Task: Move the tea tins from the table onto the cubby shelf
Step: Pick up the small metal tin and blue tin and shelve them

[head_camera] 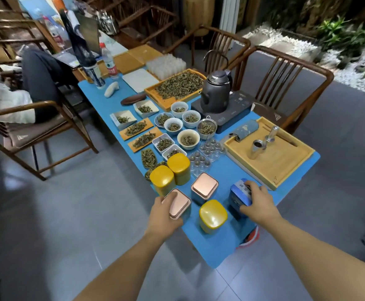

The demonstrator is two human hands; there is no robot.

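Left hand (166, 213) is curled over the near pink-lidded tin (178, 204), fingers down its left side, thumb side wrapped at the lid. Right hand (258, 202) grips the blue tin (239, 196) from the right, fingers hooked over its top edge. Taking the near yellow tin (213, 216) as the marker: pink one sits just left of it, blue one just right, a second pink-lidded tin (204, 187) right behind it, and two more yellow tins (170, 173) further back-left, all at the near end of the blue desk (216, 250). No cubby shelf in view.

Handling, my guess: stiff thin metal, prob. light, smooth and a bit slippery. Lids may lift off, so grab the body walls w/ a wide pinch, not the lid alone.
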